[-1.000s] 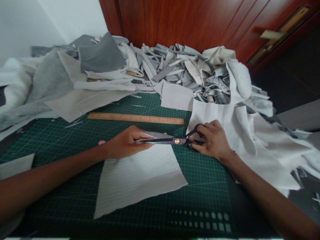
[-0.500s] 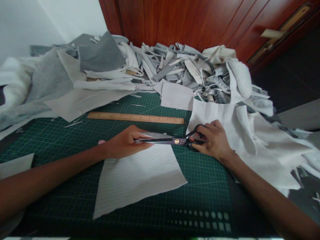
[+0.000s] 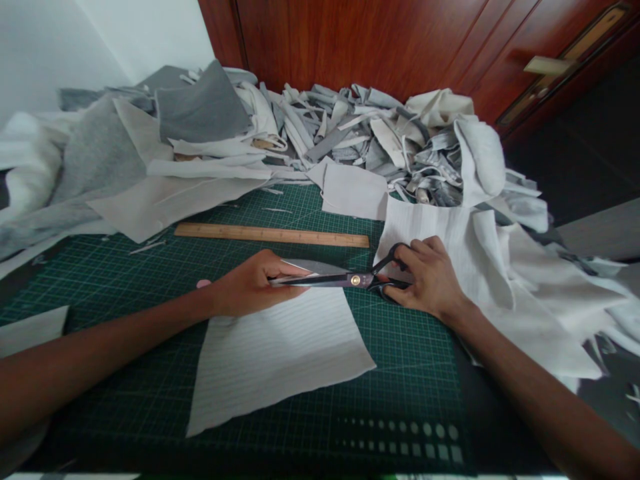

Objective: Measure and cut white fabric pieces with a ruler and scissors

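My right hand (image 3: 430,277) is closed round the black handles of a pair of scissors (image 3: 355,280), whose blades point left. My left hand (image 3: 257,283) pinches the upper edge of a white ribbed piece of fabric (image 3: 280,360). The blades lie along that edge, and their tips reach the thumb and fingers of my left hand. The fabric hangs down toward me over a green cutting mat (image 3: 400,367). A narrow grey-white part of the cloth shows just beyond the blades.
A wooden ruler (image 3: 273,235) lies across the mat beyond my hands. Grey and white fabric scraps (image 3: 340,127) are heaped along the back, before a reddish wooden door (image 3: 350,40). More white cloth (image 3: 530,300) lies at the right. A small pink piece (image 3: 203,284) sits by my left wrist.
The scissor blades have come closer together along the fabric's edge. My right hand has risen very slightly; my left hand stays almost in place.
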`<act>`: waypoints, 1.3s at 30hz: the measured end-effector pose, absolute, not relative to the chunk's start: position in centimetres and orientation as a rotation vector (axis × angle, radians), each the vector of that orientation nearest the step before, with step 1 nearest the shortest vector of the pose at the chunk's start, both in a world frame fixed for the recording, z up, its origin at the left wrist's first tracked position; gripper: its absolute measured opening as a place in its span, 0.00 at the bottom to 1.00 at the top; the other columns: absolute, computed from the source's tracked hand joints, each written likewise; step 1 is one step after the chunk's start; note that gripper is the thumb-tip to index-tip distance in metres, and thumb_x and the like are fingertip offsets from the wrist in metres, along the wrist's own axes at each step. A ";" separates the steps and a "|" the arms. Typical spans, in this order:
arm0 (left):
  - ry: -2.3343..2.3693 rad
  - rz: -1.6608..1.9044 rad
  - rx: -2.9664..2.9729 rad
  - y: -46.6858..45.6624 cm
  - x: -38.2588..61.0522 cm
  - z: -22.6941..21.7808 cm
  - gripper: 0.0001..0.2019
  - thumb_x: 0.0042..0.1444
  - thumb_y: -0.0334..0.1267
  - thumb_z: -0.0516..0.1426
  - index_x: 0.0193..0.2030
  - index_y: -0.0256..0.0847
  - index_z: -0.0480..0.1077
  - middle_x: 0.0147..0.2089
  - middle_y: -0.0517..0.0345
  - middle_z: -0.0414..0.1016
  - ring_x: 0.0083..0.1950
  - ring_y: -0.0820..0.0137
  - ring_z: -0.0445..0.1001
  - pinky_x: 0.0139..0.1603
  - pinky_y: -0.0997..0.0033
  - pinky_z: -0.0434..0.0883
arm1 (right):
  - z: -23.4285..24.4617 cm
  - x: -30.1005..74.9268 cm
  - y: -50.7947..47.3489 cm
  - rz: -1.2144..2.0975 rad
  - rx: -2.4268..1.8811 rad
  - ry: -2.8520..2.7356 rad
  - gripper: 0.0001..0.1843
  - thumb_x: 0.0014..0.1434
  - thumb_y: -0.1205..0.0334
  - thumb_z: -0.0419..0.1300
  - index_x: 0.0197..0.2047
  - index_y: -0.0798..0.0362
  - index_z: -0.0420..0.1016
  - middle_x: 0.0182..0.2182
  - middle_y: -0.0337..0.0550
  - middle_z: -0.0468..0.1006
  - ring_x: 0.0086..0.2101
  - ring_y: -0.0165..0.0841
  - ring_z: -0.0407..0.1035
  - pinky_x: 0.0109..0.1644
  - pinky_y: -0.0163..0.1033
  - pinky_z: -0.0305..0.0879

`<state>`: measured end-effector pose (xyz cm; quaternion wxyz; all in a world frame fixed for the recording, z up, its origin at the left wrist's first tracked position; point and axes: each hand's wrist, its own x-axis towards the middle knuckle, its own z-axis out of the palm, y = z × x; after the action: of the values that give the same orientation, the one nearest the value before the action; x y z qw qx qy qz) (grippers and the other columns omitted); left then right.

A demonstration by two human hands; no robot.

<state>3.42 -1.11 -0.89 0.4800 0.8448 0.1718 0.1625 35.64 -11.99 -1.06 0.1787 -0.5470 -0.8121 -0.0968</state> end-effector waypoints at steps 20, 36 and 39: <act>0.390 0.426 2.094 -0.9 3.1 -1.4 0.12 0.66 0.37 0.59 0.49 0.45 0.84 0.36 0.59 0.85 0.28 0.76 0.74 0.27 0.79 0.66 | -1.3 35.8 -12.1 -0.244 -1.514 -2.288 0.13 0.63 0.50 0.59 0.32 0.47 0.64 0.24 0.37 0.72 0.28 0.37 0.61 0.40 0.47 0.53; 0.400 0.320 2.083 -1.2 3.0 -0.7 0.14 0.67 0.35 0.57 0.53 0.40 0.82 0.41 0.58 0.86 0.31 0.75 0.75 0.30 0.79 0.66 | -1.4 35.8 -12.3 -0.242 -1.546 -2.288 0.13 0.63 0.52 0.60 0.30 0.47 0.64 0.23 0.37 0.70 0.28 0.37 0.61 0.40 0.47 0.54; 0.394 0.353 2.074 -1.1 3.0 -0.9 0.13 0.66 0.35 0.58 0.52 0.43 0.83 0.41 0.58 0.86 0.31 0.75 0.76 0.31 0.79 0.67 | -1.5 35.8 -12.3 -0.241 -1.537 -2.285 0.13 0.63 0.52 0.60 0.30 0.47 0.64 0.23 0.37 0.70 0.28 0.37 0.61 0.40 0.46 0.54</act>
<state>3.02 -1.11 -0.91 0.4800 0.8500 0.1616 0.1447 35.83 -12.30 -1.47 0.1873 -0.5462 -0.8120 -0.0857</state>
